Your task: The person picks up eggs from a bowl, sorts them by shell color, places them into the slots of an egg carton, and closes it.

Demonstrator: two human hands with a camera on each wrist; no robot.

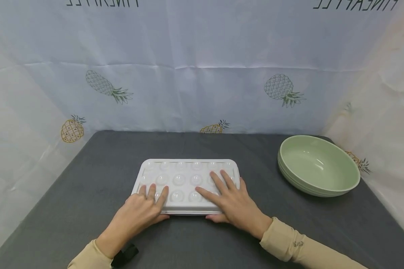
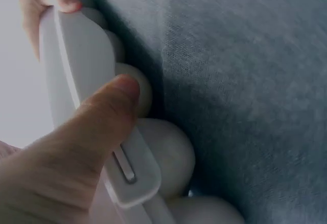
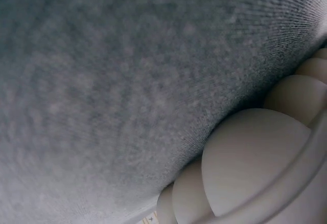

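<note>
White tray [image 3: 286, 183] underside, rounded domes, resting on grey cloth [image 3: 117, 91]

Mirrored "PINEAPPLE" print along the top of the backdrop cloth [image 1: 202, 56].

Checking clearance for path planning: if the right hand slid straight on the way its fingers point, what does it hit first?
The right hand lies flat on the white tray, fingers pointing away and slightly left. Going on, it would cross the tray's domes to its far rim, then bare grey tabletop. The green bowl sits well right of that line.
</note>
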